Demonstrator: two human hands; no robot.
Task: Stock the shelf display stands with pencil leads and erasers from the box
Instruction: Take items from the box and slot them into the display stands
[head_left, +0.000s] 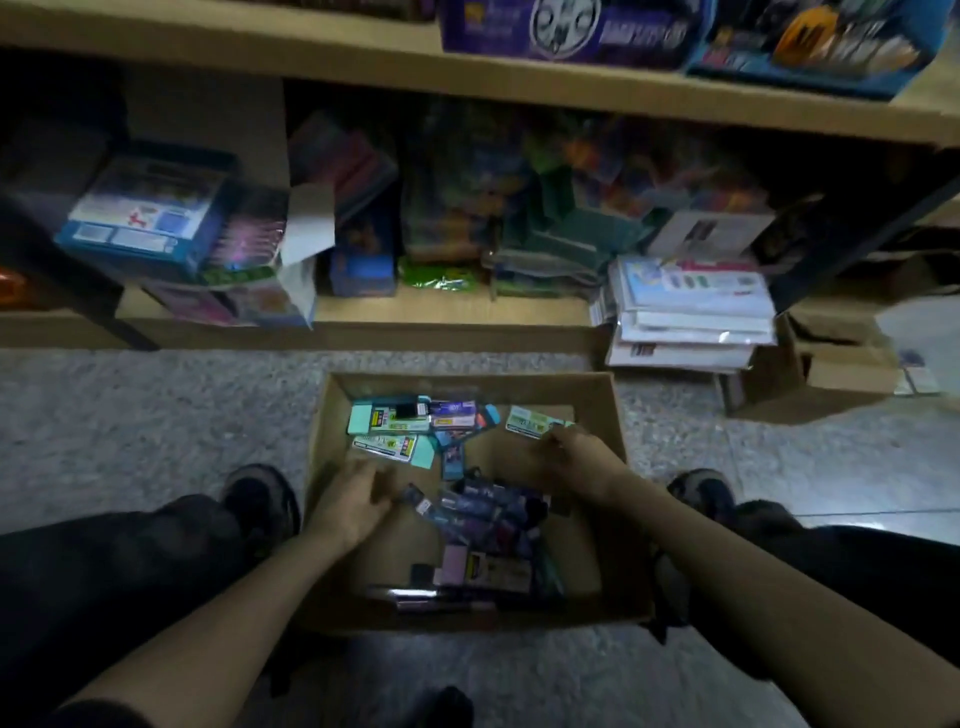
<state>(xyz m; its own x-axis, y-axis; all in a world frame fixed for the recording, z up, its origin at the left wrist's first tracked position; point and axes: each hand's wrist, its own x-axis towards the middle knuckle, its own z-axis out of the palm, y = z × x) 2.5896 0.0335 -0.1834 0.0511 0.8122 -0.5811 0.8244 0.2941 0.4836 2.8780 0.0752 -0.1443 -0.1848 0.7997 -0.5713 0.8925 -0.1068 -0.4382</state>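
The person crouches over an open cardboard box (322, 426) that sits on the floor between two dark shoes, both bare forearms reaching down into it. The box is plain brown card, shallow and rectangular, and holds loose small flat packs. At its near end and through the middle lies a jumble of dark packs (483, 509) in purple and blue, overlapping at all angles, with a pale lilac one (452, 566) among them. Toward the far left corner lie mint-green packs (389, 418) with white and yellow labels, side by side.

The hands are apart. The left hand (353, 499) is low inside the box, just beside the dark packs, its fingers bent downward; the blur keeps me from telling whether it has hold of anything. The right hand (576, 457) is over the far right part of the box and pinches one end of a green-and-white pack (532, 422), which sticks out to the left, clear of the others.

The floor (130, 415) is speckled grey stone. Beyond the box runs a low wooden shelf (457, 312) crowded with coloured cartons, among them a blue box (145, 208) tilted on its side. To the right a stack of flat white packets (685, 317) overhangs the shelf's end, with another brown carton (841, 369) behind it. A higher shelf board (311, 57) carries a purple box (566, 26).
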